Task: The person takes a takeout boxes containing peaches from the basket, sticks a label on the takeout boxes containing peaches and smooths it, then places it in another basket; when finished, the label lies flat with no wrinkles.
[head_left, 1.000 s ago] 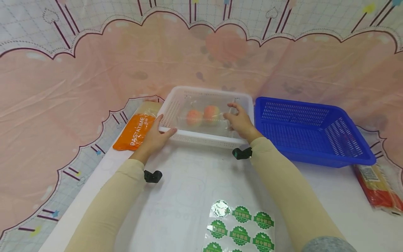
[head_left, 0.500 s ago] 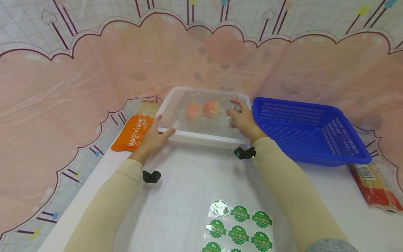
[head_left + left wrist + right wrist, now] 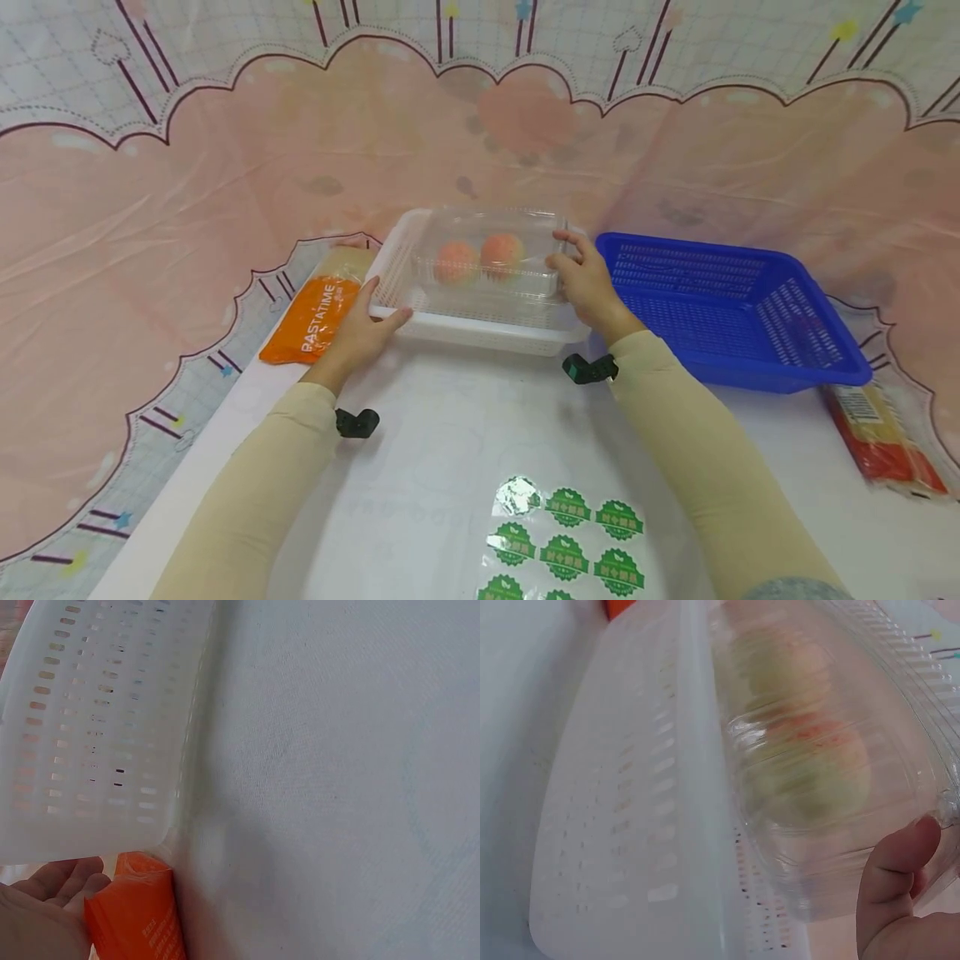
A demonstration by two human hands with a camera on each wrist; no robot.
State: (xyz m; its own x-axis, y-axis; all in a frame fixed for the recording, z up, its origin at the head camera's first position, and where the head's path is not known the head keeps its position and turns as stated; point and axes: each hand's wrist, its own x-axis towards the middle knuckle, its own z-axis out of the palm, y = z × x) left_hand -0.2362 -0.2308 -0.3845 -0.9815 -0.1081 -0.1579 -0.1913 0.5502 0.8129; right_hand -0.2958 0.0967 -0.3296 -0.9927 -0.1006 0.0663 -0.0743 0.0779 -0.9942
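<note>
A: Head view?
B: Left hand [image 3: 363, 333] grips white basket [image 3: 480, 326]; right hand [image 3: 591, 283] pinches clear box [image 3: 483, 289] over it
A: Left wrist?
B: Left hand might nudge adjacent orange pouch [image 3: 142, 919]
A: Right wrist?
B: One-end pinch: rolling fruits [image 3: 810, 772] could tip it

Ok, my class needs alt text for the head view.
A person's right fingers hold a clear box of two fruits over a white basket, whose corner the left fingers grip. A blue basket stands right; green stickers lie nearer.
</note>
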